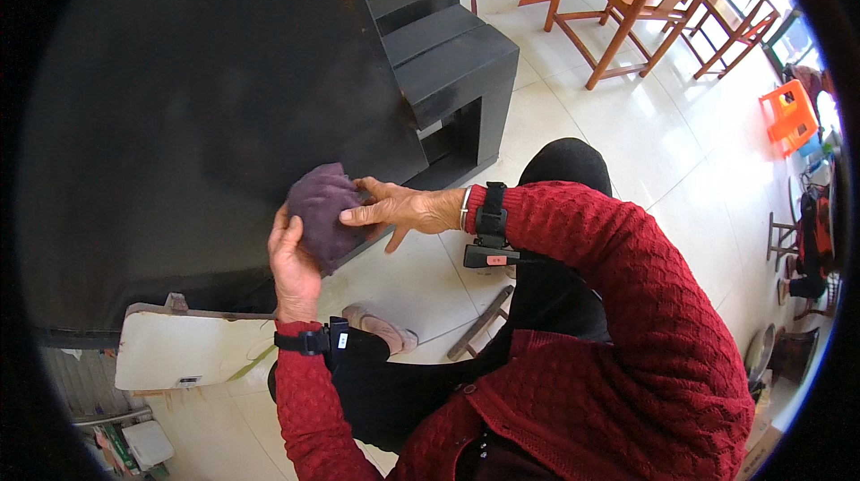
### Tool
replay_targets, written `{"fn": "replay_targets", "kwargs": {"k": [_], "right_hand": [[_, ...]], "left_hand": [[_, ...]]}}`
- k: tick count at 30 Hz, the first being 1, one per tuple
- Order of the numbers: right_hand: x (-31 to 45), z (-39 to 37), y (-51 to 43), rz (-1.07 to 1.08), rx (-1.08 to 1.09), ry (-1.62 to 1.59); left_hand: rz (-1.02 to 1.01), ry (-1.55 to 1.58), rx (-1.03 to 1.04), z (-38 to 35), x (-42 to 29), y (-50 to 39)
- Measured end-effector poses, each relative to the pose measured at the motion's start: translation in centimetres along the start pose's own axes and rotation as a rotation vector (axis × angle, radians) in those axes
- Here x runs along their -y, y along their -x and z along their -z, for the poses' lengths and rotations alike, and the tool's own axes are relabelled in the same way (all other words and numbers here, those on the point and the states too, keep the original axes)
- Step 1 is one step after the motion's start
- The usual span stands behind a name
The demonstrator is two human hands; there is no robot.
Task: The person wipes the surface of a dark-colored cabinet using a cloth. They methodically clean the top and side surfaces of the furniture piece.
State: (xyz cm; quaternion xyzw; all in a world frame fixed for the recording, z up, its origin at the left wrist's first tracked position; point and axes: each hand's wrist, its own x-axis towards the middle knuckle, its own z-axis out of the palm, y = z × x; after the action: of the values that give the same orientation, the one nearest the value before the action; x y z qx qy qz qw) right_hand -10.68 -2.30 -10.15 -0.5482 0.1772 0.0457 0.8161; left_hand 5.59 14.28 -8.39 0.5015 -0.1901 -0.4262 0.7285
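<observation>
A folded or bunched purple cloth [326, 209] is held up in my left hand [295, 269], whose thumb and fingers press on its left edge. My right hand [403, 209] meets the cloth from the right. Its thumb lies on the near face of the cloth; the other fingers are spread, blurred and partly hidden, so a firm grip cannot be made out. Both hands are at the near edge of a large black surface [188, 111]. Each wrist bears a black strap with a small device.
Beside the black surface stands a stepped black furniture piece [463, 64]. A white panel [195, 353] with a green leaf lies lower left. Wooden chairs [625, 11] and an orange plastic stool [789, 117] stand on the tiled floor [645, 138]. Part of a wooden stool [480, 323] shows near my legs.
</observation>
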Motion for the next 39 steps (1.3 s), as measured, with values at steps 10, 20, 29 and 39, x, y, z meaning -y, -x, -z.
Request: {"fn": "replay_targets", "kwargs": {"k": [10,20,29,39], "right_hand": [[-9.0,5.5,1.0,-0.151,-0.775,-0.485],[-17.5,19.7,-2.2,-0.198,-1.776,-0.621],[-21.8,22.7,-2.6,-0.197,-1.591,-0.887],[-21.9,24.2,-4.8,0.06,-1.645,-1.001]], "left_hand": [[0.049,-0.644,0.063,-2.3,0.8,-2.0],[0.109,-0.645,0.121,-2.8,0.7,-1.3],[0.156,-0.646,0.055,-2.8,0.2,-1.0],[0.135,-0.682,0.15,-3.6,-0.1,-0.5]]}}
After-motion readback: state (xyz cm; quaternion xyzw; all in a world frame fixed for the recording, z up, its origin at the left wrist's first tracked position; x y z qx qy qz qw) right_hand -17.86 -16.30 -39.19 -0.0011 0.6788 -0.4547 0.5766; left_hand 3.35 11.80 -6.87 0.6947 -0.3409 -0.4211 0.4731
